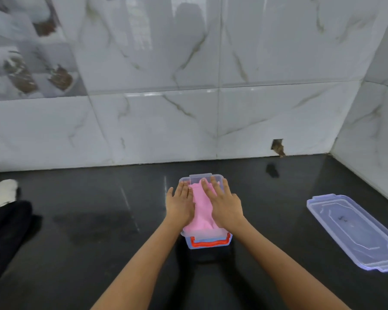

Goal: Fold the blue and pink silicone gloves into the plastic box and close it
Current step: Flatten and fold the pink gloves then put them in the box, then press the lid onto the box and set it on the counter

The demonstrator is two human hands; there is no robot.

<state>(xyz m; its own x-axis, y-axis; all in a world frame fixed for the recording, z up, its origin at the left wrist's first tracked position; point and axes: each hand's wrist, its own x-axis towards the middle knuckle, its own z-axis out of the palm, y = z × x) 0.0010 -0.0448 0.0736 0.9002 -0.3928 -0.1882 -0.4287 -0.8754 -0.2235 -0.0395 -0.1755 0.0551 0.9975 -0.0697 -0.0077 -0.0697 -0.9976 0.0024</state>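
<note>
A wall of glossy white marble-veined tiles [211,86] fills the upper part of the room, turning a corner at the far right. Below it runs a polished black countertop [87,209], shiny enough to mirror the light. At the left edge lies a heap of dark cloth [7,222] with something white [1,192] just behind it; I cannot tell what either is.

Well off to the right on the counter lies the clear plastic lid [354,231], flat and apart from everything else.

In the middle of the counter sits the clear plastic box [220,241], narrow end toward the person, uncovered, with a red handle [210,242] across its near end. The pink silicone glove [203,213] lies in the top of the box, folded and rising slightly above the rim. Blue shows under it near the front, though whether that is the blue glove or the tint of the box I cannot tell.

Both bare forearms reach in from below. The left hand [180,203] lies flat, fingers straight and together, palm down on the left side of the pink glove. The right hand [225,205] is likewise spread flat, palm down on the right side, fingertips reaching the far rim. Neither hand is closed around anything; they press rather than grip.
</note>
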